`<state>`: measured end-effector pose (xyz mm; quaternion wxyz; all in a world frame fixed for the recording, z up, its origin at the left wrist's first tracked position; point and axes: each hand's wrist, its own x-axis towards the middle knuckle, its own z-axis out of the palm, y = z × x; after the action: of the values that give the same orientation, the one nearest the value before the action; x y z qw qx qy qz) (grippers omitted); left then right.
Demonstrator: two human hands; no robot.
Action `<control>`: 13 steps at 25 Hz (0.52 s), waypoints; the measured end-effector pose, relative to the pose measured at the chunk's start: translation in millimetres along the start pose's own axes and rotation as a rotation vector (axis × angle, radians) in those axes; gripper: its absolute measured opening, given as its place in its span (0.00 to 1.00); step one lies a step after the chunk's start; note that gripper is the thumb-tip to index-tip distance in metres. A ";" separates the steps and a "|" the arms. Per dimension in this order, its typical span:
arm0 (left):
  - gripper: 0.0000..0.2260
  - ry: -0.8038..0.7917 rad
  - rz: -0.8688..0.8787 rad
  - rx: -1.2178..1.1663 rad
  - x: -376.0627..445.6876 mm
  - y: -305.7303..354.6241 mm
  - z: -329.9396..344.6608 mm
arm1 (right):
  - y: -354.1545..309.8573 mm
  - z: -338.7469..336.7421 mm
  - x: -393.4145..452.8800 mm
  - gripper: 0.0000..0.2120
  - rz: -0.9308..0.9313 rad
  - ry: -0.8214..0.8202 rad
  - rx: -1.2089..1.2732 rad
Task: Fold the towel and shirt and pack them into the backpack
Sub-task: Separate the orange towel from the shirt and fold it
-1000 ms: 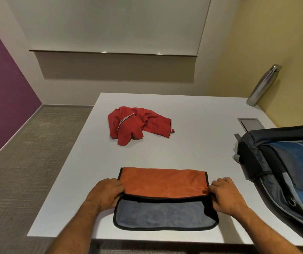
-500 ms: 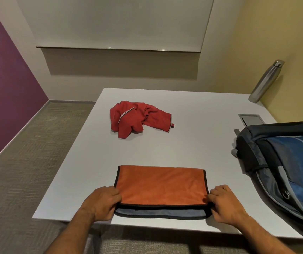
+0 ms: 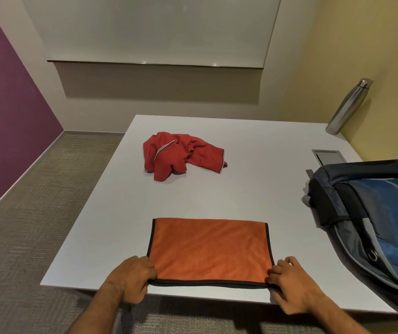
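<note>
Towel folded flat at the near table edge, both my hands on its near corners.

My left hand (image 3: 130, 278) pinches the near-left corner of the orange towel (image 3: 209, 249) with curled fingers; my right hand (image 3: 289, 285) does likewise at the near-right corner. Towel lies orange side up, black trim at its edges, on the white table (image 3: 253, 189). Red shirt (image 3: 176, 157) sits crumpled further back, well apart. Blue backpack (image 3: 374, 220) lies on the table's right side. Steel bottle (image 3: 348, 106) stands at the far-right corner.
</note>
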<state>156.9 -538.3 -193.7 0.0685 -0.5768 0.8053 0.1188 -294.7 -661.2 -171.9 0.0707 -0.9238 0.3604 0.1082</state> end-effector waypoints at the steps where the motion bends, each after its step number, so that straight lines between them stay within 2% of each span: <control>1: 0.10 0.006 -0.001 -0.012 1.5 -0.2 -1.7 | 0.2 1.3 0.8 0.18 0.013 -0.003 0.032; 4: 0.11 0.110 -0.138 -0.177 11.0 1.8 -5.3 | -1.3 2.1 10.1 0.20 0.176 0.120 0.214; 6: 0.13 0.267 -0.314 -0.305 21.1 -0.5 -7.8 | -2.3 -1.9 21.1 0.13 0.379 0.241 0.384; 8: 0.15 0.326 -0.404 -0.347 33.1 -5.7 -11.6 | -1.2 -8.0 37.1 0.08 0.599 0.346 0.568; 10: 0.15 0.279 -0.369 -0.281 48.2 -5.1 -16.9 | 4.9 -16.0 54.4 0.14 0.762 0.370 0.711; 13: 0.16 0.239 -0.235 -0.258 83.5 12.1 -30.2 | 16.8 -26.1 74.6 0.22 0.859 0.307 0.838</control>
<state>119.1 -619.0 -184.0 -0.0887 -0.6807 0.7129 0.1430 -248.8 -727.5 -166.2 0.3250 -0.5949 0.7181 -0.1577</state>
